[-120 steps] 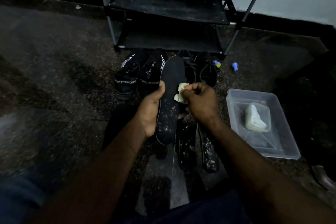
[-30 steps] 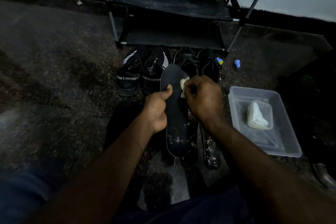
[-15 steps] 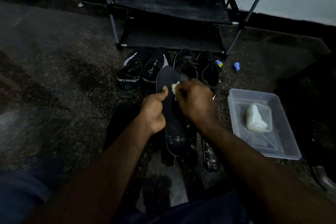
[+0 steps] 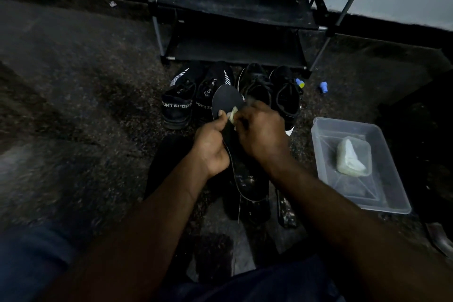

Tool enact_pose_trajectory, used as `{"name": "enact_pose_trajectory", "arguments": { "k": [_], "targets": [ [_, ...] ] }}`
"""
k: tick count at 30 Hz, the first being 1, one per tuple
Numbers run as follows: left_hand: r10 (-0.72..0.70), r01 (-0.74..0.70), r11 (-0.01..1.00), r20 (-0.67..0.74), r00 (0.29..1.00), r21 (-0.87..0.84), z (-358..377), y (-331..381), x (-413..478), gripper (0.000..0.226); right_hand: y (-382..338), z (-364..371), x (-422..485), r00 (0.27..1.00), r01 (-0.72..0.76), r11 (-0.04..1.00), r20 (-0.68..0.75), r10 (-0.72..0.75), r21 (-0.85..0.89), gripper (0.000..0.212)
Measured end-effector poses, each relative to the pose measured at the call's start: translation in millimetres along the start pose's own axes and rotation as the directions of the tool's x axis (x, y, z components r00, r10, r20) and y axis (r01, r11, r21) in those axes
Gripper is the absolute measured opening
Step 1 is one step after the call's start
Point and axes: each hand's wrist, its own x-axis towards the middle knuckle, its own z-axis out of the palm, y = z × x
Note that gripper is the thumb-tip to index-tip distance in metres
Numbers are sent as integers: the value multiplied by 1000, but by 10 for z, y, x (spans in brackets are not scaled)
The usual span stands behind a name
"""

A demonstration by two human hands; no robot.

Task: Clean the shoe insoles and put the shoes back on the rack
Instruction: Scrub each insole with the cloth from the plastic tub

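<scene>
The left hand (image 4: 212, 148) grips the edge of a long, flat black insole (image 4: 226, 99); the right hand (image 4: 262, 132) pinches a small pale cloth wad (image 4: 233, 112) onto it. Held above the dark speckled floor (image 4: 73, 81), the insole runs lengthwise away from the person, toe toward the black metal-framed shoe rack (image 4: 232, 7).

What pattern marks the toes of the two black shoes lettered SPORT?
White diagonal stripes across the toes of the SPORT shoes, clearest in the head view.

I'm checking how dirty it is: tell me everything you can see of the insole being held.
The insole is dark, thin and flat, its rounded far end pointing toward the shoes. Pale specks cover its near end. The left hand grips its left edge; the right hand presses a small pale cloth on it.
</scene>
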Motion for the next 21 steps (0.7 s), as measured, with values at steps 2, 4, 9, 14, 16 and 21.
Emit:
{"name": "enact_pose_trajectory", "arguments": {
  "k": [2, 4, 9, 14, 16, 21],
  "targets": [
    [-2, 2, 1000, -4, 1000, -11, -42, 34, 34, 45, -106, 33, -199, 997, 67, 995, 26, -69, 69, 25],
    [-11, 11, 1000, -20, 1000, -15, -58, 49, 31, 53, -194, 49, -418, 990, 120, 986, 57, -127, 116, 24],
    [55, -56, 998, -49, 997, -19, -22, 33, 29, 40, -49, 84, -248, 997, 67, 989, 16, -70, 133, 21],
    [0, -1, 999, 20, 1000, 52, -10, -34, -29, 42, 56, 13, 277, 992, -47, 996, -109, 56, 77, 13],
    [10, -12, 998, 33, 999, 64, -4, -33, -32, 47, 50, 17, 314, 994, -46, 997, -98, 52, 68, 14],
    [38, -37, 999, -16, 999, 16, -110, 40, 40, 67, -171, 125, -237, 996, 86, 988, -7, -86, 126, 20]
  ]
}}
